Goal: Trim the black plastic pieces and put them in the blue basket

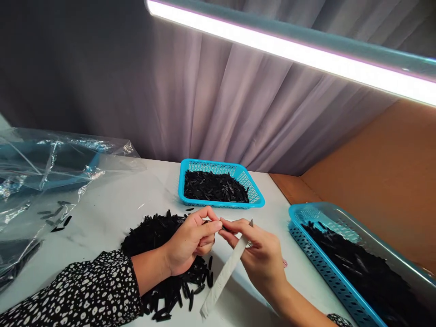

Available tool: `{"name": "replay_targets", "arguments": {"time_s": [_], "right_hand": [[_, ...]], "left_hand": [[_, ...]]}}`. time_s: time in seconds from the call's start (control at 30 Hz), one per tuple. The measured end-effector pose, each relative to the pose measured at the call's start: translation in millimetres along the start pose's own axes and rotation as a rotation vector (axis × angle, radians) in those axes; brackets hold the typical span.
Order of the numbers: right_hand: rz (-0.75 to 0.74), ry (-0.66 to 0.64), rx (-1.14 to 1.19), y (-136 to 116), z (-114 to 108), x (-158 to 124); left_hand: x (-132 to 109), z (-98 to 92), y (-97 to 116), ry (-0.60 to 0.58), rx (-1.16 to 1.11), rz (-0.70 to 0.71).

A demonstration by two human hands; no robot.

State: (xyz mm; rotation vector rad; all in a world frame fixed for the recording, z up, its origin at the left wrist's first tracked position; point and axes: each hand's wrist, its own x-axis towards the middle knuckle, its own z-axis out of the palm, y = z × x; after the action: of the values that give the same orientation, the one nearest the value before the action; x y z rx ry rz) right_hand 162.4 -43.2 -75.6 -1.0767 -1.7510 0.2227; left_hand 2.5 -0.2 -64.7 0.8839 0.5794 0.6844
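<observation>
My left hand is curled in a pinch over a pile of small black plastic strips on the white table. Its fingertips meet those of my right hand, and a small dark piece seems pinched between them, though it is too hidden to name. My right hand also grips a knife with a white taped handle, the blade tip pointing up near my fingers.
A blue basket of black strips sits at the back centre. A second blue basket with black strips lies at the right, next to a brown cardboard wall. Clear plastic bags cover the left side. A lamp bar hangs overhead.
</observation>
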Motion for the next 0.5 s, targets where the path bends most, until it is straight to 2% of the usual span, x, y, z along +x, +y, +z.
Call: {"name": "replay_targets", "arguments": {"time_s": [0.1, 0.23, 0.4, 0.5], "right_hand": [[0.043, 0.017, 0.039, 3.3, 1.5, 2.1], [0.135, 0.082, 0.02, 15.8, -8.5, 7.7], [0.377, 0.187, -0.113, 50.7, -13.1, 36.4], [0.386, 0.164, -0.107, 67.8, -8.4, 51.0]], "left_hand": [[1.7, -0.7, -3.6, 0.042, -0.017, 0.067], [8.0, -7.9, -8.7, 0.219, -0.062, 0.13], [12.1, -17.8, -8.8, 0.198, -0.055, -0.014], [10.9, -17.1, -6.0, 0.19, -0.06, -0.061]]}}
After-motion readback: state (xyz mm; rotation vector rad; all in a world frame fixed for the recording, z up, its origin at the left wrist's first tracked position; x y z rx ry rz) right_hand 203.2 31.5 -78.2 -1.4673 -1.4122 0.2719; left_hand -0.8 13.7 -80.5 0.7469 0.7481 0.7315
